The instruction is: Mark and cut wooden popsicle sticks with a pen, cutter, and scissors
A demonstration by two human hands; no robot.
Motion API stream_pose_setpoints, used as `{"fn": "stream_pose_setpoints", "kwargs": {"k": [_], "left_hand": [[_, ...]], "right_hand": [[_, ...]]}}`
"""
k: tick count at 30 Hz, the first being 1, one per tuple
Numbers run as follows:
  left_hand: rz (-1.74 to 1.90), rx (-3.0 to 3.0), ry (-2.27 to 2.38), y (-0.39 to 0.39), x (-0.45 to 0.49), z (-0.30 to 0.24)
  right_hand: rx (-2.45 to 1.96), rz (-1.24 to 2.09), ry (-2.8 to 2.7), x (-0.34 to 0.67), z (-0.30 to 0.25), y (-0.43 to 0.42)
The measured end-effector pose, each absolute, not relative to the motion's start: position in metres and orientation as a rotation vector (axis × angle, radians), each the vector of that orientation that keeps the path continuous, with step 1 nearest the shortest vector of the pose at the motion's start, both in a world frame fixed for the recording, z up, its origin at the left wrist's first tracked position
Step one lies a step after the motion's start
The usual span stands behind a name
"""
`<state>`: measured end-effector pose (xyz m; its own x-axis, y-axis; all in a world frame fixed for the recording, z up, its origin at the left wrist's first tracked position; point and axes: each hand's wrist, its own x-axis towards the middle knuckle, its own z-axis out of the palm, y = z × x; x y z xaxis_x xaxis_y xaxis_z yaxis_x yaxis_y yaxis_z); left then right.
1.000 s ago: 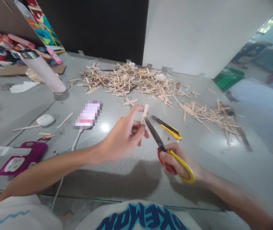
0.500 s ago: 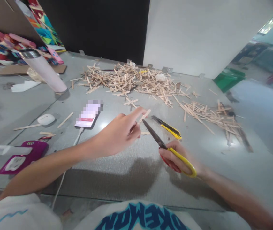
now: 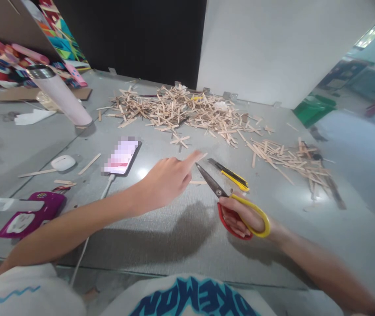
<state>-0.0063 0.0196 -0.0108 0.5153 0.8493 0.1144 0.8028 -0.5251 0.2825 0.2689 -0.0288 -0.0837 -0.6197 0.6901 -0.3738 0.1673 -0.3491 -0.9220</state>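
My left hand (image 3: 167, 180) is above the middle of the grey table, pinching a wooden craft stick (image 3: 204, 156). Only the stick's tip shows past the index finger; the rest is hidden behind the fingers. To its right, my right hand (image 3: 240, 215) grips scissors (image 3: 211, 181) with a yellow and a red handle. Their blades look nearly closed and point up and left, close to my left fingertips. A yellow and black utility knife (image 3: 230, 173) lies just beyond the scissors. Another craft stick (image 3: 198, 182) rests between my hands on the table.
A big heap of craft sticks (image 3: 170, 109) spreads along the back, with a smaller pile (image 3: 286, 158) at right. On the left are a phone (image 3: 123, 156) on a white cable, a white earbud case (image 3: 63, 163), a purple phone case (image 3: 51, 204) and a pale pink bottle (image 3: 60, 96).
My left hand has turned so its back faces up, and less of the stick shows. The scissor handles have spread apart in my right hand; the blades stay near the left fingertips.
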Motion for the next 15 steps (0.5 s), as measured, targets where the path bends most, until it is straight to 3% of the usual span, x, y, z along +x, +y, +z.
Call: {"fn": "stream_pose_setpoints", "kwargs": {"k": [8, 15], "left_hand": [[0.461, 1.942, 1.072, 0.032, -0.015, -0.005], [0.462, 1.929, 1.059, 0.034, -0.018, -0.002]], "right_hand": [[-1.149, 1.93, -1.572, 0.262, -0.071, -0.031], [-1.179, 1.941, -1.578, 0.266, -0.074, -0.028]]}}
